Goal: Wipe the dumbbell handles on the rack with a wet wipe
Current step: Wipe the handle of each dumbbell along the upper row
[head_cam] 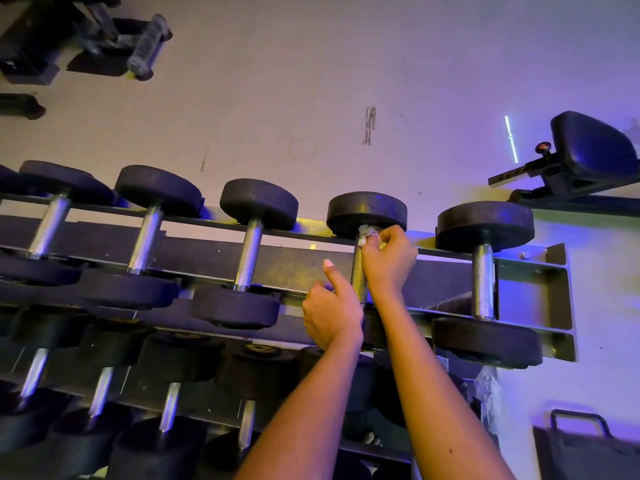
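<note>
Currently: your right grip (pixel 388 258) pinches bunched wet wipe (pixel 366 235) against far end of dumbbell handle (pixel 358 284), just under far head (pixel 367 209). Dumbbell sits second from right end on top tier of rack (pixel 554 268). Your left grip (pixel 332 315) at near end of same handle, thumb (pixel 329 271) raised beside it; fingers hidden, closure cannot be told. Padded bench (pixel 592 147) beyond rack, right side.

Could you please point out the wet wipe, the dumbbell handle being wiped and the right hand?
wet wipe (pixel 366 233): head view, on the white crumpled part at the handle's top.
dumbbell handle (pixel 358 284): head view, on the bare knurled metal below the wipe.
right hand (pixel 388 259): head view, on the back of the hand.
</note>
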